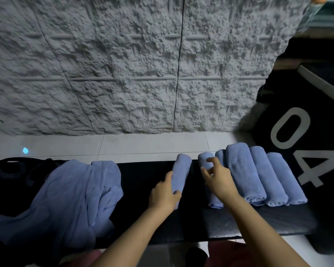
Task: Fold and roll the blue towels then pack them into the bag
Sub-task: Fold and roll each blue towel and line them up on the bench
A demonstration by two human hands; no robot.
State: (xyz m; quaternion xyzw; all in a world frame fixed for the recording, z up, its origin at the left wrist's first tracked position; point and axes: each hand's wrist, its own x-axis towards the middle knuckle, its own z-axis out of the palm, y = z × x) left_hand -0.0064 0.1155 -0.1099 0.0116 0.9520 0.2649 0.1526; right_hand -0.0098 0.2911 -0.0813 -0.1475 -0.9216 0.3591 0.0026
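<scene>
Towels in blue rolls lie side by side on the black mat, beside black fabric printed 04; a loose heap of unrolled blue towels covers the mat's left end. The left hand grips another rolled towel by its near end; the right hand hovers with fingers loosely spread, holding nothing, over a thinner roll.

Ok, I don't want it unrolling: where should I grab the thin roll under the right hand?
Probably around its middle, from above, thumb on the free left side. The roll lies flat, long and thin; the right hand hovers there.
</scene>
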